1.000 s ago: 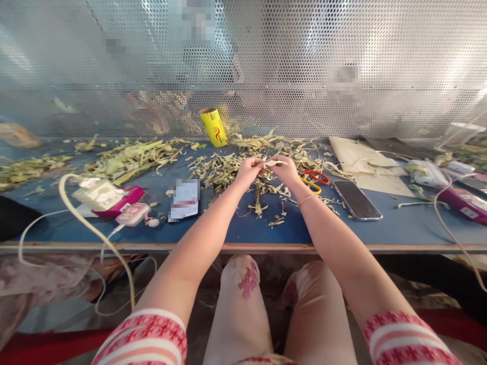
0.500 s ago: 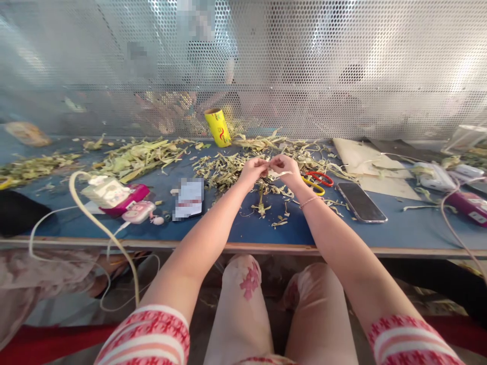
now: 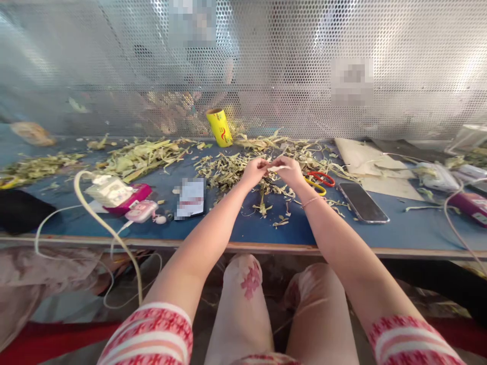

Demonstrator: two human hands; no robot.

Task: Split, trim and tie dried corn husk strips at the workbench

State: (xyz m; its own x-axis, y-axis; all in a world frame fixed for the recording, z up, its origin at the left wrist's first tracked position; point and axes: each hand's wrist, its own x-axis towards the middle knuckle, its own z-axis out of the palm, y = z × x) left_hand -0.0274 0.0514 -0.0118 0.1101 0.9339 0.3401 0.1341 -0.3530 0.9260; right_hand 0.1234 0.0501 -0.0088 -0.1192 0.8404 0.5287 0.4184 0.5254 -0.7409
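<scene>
Over a heap of dried, pale green leaf strips [image 3: 220,170] my two hands meet, their fingertips almost touching. My left hand [image 3: 254,172] is closed in a pinch at one end of a thin pale leaf strip [image 3: 277,168]. My right hand [image 3: 289,171] pinches the same strip, which shows along its fingers. What lies right between the fingertips is too small to make out. Scissors with one red and one yellow handle loop [image 3: 321,178] lie beside my right wrist. Small leaf scraps [image 3: 280,221] are scattered on the blue table [image 3: 262,235] below my hands.
A yellow tube [image 3: 219,129] stands at the perforated metal screen [image 3: 297,101]. Left are longer leaves [image 3: 140,157], a power strip [image 3: 127,200] with a charger, a cable [image 3: 110,230] and a phone [image 3: 190,200]. Right are another phone [image 3: 363,203] and cardboard [image 3: 365,159].
My hands stay together in nearly the same place, with the fingers slightly shifted. The pale strip at my right hand lies less far over the palm. The view has moved slightly.
</scene>
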